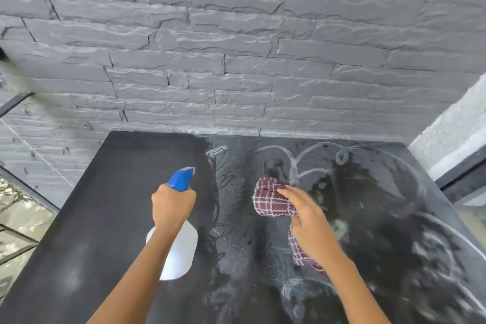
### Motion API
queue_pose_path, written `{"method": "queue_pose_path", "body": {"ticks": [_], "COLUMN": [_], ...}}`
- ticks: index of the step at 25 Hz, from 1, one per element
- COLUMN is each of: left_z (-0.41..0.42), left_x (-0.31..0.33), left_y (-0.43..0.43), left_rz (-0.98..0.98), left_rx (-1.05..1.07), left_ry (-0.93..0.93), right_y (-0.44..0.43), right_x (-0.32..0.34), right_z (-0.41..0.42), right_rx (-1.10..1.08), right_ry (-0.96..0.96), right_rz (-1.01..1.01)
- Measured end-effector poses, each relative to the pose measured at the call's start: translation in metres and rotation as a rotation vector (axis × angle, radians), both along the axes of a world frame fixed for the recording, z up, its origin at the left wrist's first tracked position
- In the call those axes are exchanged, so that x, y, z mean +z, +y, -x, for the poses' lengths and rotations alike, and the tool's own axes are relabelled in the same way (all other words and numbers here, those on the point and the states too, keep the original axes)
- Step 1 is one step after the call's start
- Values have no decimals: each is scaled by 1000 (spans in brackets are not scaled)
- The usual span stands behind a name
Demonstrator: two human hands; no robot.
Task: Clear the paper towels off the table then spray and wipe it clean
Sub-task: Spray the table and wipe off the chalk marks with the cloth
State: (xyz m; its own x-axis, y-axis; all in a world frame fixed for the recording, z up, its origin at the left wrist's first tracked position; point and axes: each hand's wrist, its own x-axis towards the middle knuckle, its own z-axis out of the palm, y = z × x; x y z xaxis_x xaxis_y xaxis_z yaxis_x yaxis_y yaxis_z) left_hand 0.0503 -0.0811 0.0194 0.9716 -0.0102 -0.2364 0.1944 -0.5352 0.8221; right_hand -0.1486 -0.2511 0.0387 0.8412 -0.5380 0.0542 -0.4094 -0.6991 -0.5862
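Note:
A black table (pixel 110 218) fills the lower view; its left part is matt and dry, its middle and right are wet with pale swirled streaks. My left hand (pixel 172 206) grips a white spray bottle (pixel 181 252) by the neck, its blue nozzle pointing away over the table's middle. My right hand (pixel 307 221) presses a maroon checked cloth (pixel 272 200) flat on the wet surface, right of the bottle. A loose end of the cloth trails under my right wrist. No paper towels are visible.
A grey stone-brick wall (pixel 236 60) stands right behind the table's far edge. A pale ledge with a dark frame (pixel 457 155) borders the right side. Glass panels and a metal frame (pixel 23 218) lie to the left, below table height.

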Motion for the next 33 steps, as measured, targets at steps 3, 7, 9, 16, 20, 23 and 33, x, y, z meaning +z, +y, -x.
{"method": "queue_pose_path", "body": {"ticks": [3, 7, 9, 16, 20, 23, 33], "left_z": [-29, -61, -72, -95, -95, -96, -93], "left_x": [-10, -27, -35, -62, -73, -78, -84], "left_y": [-4, -14, -20, -31, -35, -35, -36], "left_rz": [120, 260, 309, 404, 427, 424, 408], "left_rx": [-2, -1, 32, 16, 71, 65, 126], "left_ry": [-91, -259, -315, -418, -429, -442, -441], "right_y": [15, 53, 57, -53, -30, -2, -73], "right_x": [-37, -109, -140, -155, -150, -161, -151], "right_z": [-60, -114, -114, -204, -274, -228, -336], "right_rx": [-48, 227, 316, -17, 191, 407, 294], "right_ry": [28, 257, 318, 409, 414, 271, 359], "right_rz": [28, 7, 129, 322, 315, 391, 358]}}
